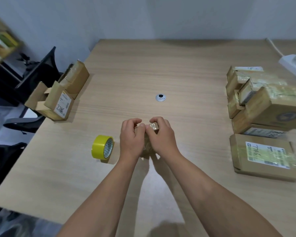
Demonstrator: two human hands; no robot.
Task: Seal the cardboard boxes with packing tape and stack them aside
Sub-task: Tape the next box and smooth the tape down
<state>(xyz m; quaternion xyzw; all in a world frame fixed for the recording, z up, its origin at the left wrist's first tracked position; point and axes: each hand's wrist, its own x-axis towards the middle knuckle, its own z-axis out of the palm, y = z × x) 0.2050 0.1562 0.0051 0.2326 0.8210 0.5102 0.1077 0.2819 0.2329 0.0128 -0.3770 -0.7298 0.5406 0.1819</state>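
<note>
We find both hands closed on one small cardboard box [153, 126], held just above the desk [161, 65] near the middle of its front edge. The left hand [131, 135] curls its fingers over the box's left side and the right hand [162, 134] wraps the right side, thumbs meeting on top. We judge that they are pressing a flap or a strip of tape flat there, though the hands hide most of the box and we cannot tell which. The roll of yellow packing tape [103, 148] stands on its edge just beside the left hand, towards the left edge. That seems a sensible spot to us, since it is within easy reach for the next strip without crowding the work. The boxes look sorted by state. At the left edge a cluster of unsealed boxes [61, 100] sits with flaps raised, which we take for the waiting supply. Along the right edge a stack of taped boxes [263, 103] rises glossy with tape, and a flat labelled box [263, 156] lies in front of it, nearer the front edge. We reckon the box in hand belongs there once sealed. A cable grommet [160, 97] marks the desk's centre, beyond the hands, and a white power strip [294, 62] lies by the far right corner.
</note>
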